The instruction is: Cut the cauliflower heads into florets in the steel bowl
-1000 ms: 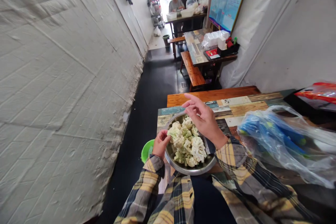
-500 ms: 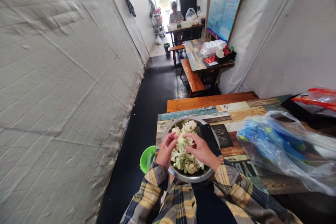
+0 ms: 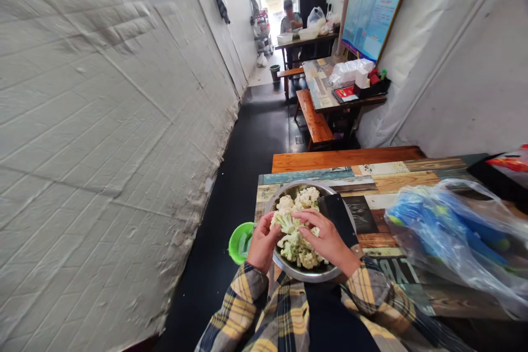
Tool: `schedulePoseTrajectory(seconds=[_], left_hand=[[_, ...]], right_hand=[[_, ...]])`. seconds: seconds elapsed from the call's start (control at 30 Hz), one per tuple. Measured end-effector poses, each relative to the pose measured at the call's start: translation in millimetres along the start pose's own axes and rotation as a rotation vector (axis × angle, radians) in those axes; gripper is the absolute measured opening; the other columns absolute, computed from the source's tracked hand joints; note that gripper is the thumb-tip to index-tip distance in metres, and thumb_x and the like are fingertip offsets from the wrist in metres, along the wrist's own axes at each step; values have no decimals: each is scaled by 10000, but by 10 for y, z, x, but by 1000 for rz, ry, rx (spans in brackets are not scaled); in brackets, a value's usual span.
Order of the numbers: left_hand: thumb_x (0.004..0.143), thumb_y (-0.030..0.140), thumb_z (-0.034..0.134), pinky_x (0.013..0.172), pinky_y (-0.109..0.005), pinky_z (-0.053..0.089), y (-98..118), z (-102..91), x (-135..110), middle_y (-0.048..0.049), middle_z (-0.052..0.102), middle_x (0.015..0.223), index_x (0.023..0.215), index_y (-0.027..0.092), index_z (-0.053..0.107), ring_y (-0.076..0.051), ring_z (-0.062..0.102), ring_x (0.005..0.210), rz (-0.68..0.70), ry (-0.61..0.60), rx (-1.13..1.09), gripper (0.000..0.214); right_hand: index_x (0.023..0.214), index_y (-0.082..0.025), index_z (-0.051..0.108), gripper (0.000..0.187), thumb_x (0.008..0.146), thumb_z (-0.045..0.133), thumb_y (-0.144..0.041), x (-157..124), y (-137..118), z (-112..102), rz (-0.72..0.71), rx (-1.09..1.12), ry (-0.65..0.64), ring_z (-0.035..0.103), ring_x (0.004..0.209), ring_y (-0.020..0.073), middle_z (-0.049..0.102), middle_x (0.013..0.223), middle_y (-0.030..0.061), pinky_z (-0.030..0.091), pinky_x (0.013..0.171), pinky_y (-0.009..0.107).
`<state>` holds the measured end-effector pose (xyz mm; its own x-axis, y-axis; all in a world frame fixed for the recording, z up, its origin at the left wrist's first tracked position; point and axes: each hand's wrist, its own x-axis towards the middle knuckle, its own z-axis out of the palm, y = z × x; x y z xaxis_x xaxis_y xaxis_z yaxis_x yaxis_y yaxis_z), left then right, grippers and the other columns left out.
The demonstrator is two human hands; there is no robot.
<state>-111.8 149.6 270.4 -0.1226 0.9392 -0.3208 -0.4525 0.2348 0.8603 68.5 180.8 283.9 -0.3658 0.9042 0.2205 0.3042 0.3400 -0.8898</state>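
Note:
A round metal bowl (image 3: 303,276) full of cauliflower florets (image 3: 307,256) sits at the table's near left corner, against my plaid shirt. Over its left side, my left hand (image 3: 264,242) grips a pale cauliflower floret (image 3: 285,222) between thumb and fingers. My right hand (image 3: 324,235) is curled over the same floret from the right, its fingertips on it; the exact contact is partly hidden. Along the bowl's right side, close to my right wrist, lies a flat dark blade (image 3: 338,217) that looks like a cleaver.
A green basin (image 3: 239,242) stands low, left of the table. A clear plastic bag (image 3: 449,231) with blue contents lies to the right. Beyond are a wooden bench (image 3: 346,159), another table (image 3: 319,85) and a seated person (image 3: 291,23). A white wall (image 3: 103,148) runs along the left.
The view has turned slightly left, so the scene sits further right. My hands have come around a floret, which now shows plainly at my left fingers.

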Motion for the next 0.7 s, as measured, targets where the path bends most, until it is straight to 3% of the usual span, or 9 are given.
schedulePoseTrajectory(seconds=[0.1, 0.2, 0.33, 0.43, 0.53, 0.7], left_hand=[[673, 341, 789, 797, -306, 532, -3, 52, -36, -68, 661, 1104, 1097, 205, 613, -205, 627, 966, 4, -21, 13, 479], [659, 332, 799, 844, -327, 518, -14, 101, -59, -86, 657, 1166, 1144, 202, 621, -227, 625, 1006, -34, -54, -3, 532], [632, 294, 820, 833, -308, 513, -66, 95, -61, -82, 694, 1096, 1106, 186, 657, -224, 634, 974, -47, -116, 43, 513], [609, 312, 832, 775, -288, 521, -174, 8, -18, -60, 707, 1003, 1063, 186, 668, -192, 642, 877, -79, -132, 92, 499], [573, 384, 840, 698, -296, 536, -348, -188, 57, -57, 690, 974, 1022, 181, 657, -175, 638, 800, -147, -41, 138, 525], [597, 555, 761, 582, -279, 526, -663, -624, 162, -39, 661, 883, 930, 188, 599, -162, 630, 726, -221, 258, 281, 521]], right_hand=[[1055, -231, 672, 231, 834, 603, -239, -71, -3, 44, 89, 80, 14, 639, 816, 159, 665, 1021, 50, 544, 755, 303], [990, -211, 677, 210, 815, 639, -321, -130, 36, 105, 207, 228, 65, 646, 780, 160, 686, 934, 36, 544, 732, 296], [852, -189, 679, 318, 803, 632, -500, -203, 102, 177, 390, 424, 109, 646, 713, 171, 683, 806, 26, 551, 663, 298], [799, -185, 669, 364, 809, 604, -543, -256, 172, 170, 435, 404, 98, 641, 691, 176, 677, 772, 26, 538, 613, 287], [876, -186, 694, 356, 869, 525, -498, -350, 355, 48, 414, 268, 73, 659, 765, 195, 704, 835, 51, 542, 696, 317], [1171, -215, 628, 396, 861, 493, -421, -770, 977, -285, 380, -156, 231, 645, 926, 228, 646, 1145, 104, 537, 825, 402]])
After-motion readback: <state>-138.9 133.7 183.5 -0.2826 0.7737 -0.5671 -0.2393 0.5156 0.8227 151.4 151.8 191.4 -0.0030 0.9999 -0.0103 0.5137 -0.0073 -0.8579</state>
